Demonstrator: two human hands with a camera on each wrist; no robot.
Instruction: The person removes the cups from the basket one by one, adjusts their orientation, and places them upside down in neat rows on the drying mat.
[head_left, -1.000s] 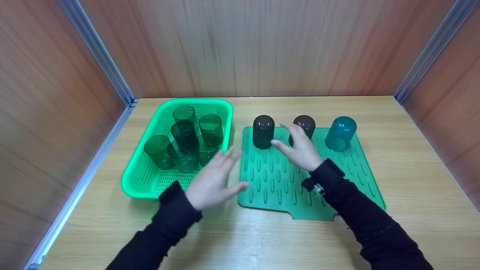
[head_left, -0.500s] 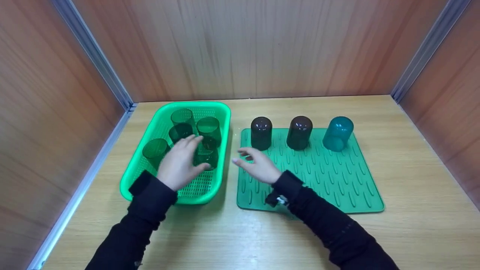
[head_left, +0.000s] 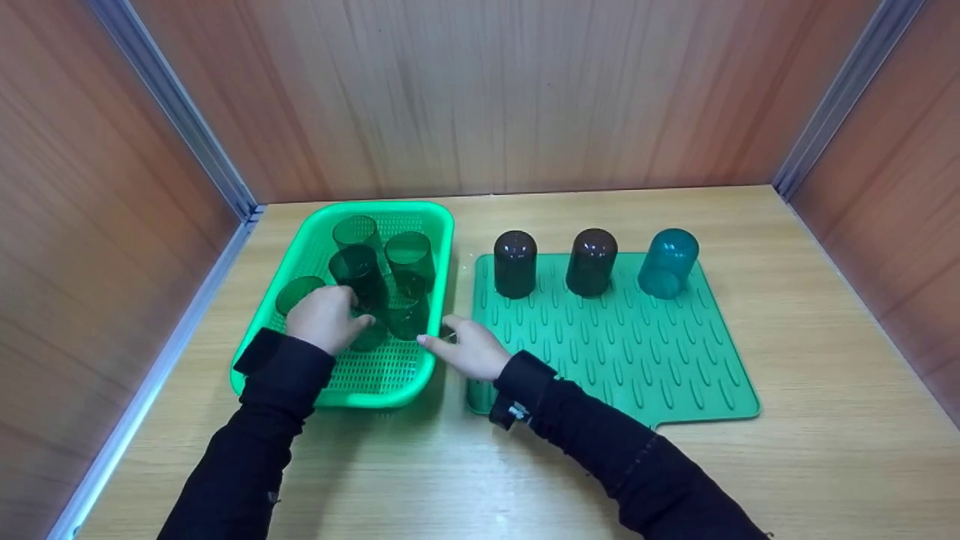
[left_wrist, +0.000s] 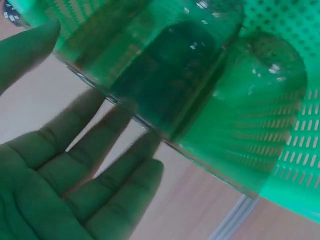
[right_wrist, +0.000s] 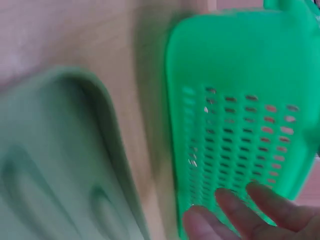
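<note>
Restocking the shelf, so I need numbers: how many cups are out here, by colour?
Dark cups: 2
Teal cup: 1
Green cups: at least 5; the left hand hides part of the basket
Total: at least 8

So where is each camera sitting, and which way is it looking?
Head: worn high, looking forward and down at the green perforated plastic basket, the green ribbed rubber mat, both hands and both black sleeves.
Left wrist: on the left hand, looking past its fingers through a clear green plastic cup.
Right wrist: on the right hand, looking at the basket's wall and the mat's edge; only fingertips show.
All three views share the basket.
</note>
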